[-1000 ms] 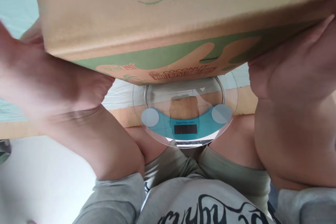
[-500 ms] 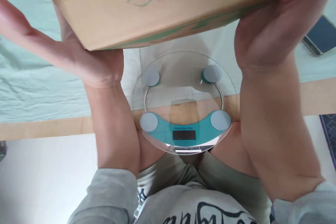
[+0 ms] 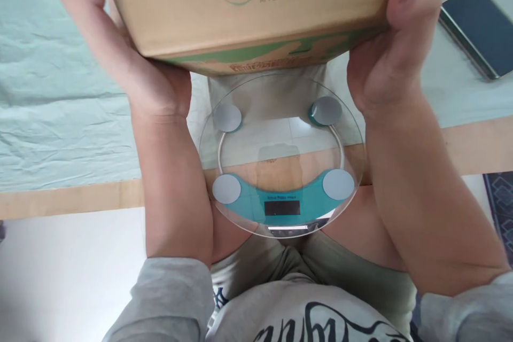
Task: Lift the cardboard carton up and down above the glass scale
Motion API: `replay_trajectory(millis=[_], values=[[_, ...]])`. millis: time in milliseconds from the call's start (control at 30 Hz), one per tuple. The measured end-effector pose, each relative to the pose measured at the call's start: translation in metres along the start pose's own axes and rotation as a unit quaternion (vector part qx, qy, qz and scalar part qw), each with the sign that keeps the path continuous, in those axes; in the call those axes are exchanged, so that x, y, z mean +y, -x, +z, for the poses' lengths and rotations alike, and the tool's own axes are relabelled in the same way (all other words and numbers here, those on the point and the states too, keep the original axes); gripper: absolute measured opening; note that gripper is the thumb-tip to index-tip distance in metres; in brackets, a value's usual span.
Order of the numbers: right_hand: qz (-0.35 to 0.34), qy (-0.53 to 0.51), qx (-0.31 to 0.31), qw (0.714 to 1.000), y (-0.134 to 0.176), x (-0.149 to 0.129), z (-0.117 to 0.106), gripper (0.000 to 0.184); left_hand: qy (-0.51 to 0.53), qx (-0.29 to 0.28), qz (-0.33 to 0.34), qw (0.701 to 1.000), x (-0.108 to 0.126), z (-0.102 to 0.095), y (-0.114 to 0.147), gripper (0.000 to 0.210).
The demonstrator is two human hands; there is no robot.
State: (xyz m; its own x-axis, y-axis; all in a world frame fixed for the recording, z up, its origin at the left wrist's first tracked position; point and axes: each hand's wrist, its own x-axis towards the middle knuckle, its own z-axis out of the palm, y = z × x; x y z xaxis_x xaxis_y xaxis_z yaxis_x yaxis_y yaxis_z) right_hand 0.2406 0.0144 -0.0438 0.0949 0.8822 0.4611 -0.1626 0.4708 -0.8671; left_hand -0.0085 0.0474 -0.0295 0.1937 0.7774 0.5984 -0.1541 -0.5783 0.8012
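Observation:
A brown cardboard box (image 3: 256, 5) with green print fills the top of the head view, held up off the surfaces. My left hand (image 3: 132, 59) grips its left side and underside. My right hand (image 3: 390, 48) grips its right lower corner, thumb on the near face. Below the box lies a round glass scale (image 3: 280, 155) with a teal display bar and blank screen. It rests partly on the bed's edge and overhangs my lap.
A pale green sheet (image 3: 52, 96) covers the bed, edged by a wooden board (image 3: 68, 197). A dark phone (image 3: 476, 26) lies on the sheet at the upper right. White floor (image 3: 60, 272) is at the lower left, and a patterned mat (image 3: 500, 203) at the far right.
The box has moved away from me and up, uncovering the whole scale. My hands went with it; the phone came into view at the right.

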Motion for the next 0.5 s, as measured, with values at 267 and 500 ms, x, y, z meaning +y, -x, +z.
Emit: replay_trajectory(millis=[267,500], values=[[0.185,0.079,0.011,0.980,-0.002,0.005,-0.017,0.069,0.037,0.162,-0.306,0.937,0.021,0.012,0.007,0.039],[0.099,0.093,0.001,0.991,0.001,0.000,-0.006,0.051,-0.061,0.106,-0.227,0.966,-0.006,-0.015,0.011,0.053]])
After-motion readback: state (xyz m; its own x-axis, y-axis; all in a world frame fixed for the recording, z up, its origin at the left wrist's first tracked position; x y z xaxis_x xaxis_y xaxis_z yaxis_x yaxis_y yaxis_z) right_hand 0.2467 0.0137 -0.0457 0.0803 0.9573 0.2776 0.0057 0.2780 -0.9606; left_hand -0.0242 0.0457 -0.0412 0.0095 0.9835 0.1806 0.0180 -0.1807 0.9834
